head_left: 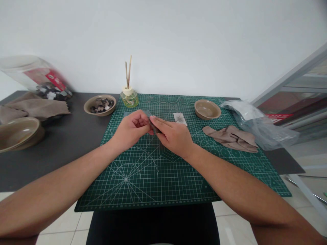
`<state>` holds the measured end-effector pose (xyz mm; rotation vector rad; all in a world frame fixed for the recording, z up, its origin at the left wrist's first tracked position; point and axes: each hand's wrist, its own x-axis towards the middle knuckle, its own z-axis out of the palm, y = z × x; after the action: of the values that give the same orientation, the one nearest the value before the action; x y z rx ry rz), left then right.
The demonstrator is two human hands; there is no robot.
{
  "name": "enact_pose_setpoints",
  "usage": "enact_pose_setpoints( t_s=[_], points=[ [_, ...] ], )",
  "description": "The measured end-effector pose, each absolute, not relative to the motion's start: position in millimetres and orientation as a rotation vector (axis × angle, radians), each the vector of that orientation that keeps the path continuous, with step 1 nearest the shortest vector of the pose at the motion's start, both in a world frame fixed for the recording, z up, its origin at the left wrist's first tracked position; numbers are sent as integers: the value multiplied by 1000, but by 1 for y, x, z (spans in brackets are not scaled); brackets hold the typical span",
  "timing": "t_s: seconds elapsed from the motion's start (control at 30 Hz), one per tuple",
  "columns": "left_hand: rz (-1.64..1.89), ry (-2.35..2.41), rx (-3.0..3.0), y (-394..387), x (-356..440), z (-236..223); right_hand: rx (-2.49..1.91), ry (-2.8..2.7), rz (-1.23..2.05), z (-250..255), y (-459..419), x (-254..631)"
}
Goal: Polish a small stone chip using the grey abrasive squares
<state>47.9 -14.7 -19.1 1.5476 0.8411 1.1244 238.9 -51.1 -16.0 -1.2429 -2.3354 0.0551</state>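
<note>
Above the middle of the green cutting mat [143, 183], my two hands meet fingertip to fingertip. Between them is a thin see-through plastic piece [151, 123], perhaps a small bag; the fingers cover most of it. My left hand [131, 131] pinches it from the left, with thumb and fingers curled. From the right, my right hand [177, 137] closes its thumb and straighter fingers on it. A dark edge shows between the right thumb and forefinger, too small to name. Just beyond the right hand, a small white square with grey markings [180, 118] lies on the mat.
Left: a bowl of dark and pale pieces [100, 113], a larger bowl [22, 146], a brown cloth [38, 107] and a clear jar [38, 75]. Behind stands a reed diffuser [129, 98]. Right: a bowl [207, 115], a crumpled cloth [233, 137] and a plastic bag [263, 126].
</note>
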Motion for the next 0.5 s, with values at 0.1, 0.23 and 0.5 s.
enact_pose_setpoints(
  t_s=[0.1,0.23,0.5],
  points=[
    [1110,869,1594,-16,47,-17,-1228,-2335,45,-18,-51,239],
    [1146,842,1556,-18,47,-18,-1195,-2303,36,-20,-49,242],
    [1132,870,1533,-18,48,-17,-1209,-2259,51,-20,-48,243]
  ],
)
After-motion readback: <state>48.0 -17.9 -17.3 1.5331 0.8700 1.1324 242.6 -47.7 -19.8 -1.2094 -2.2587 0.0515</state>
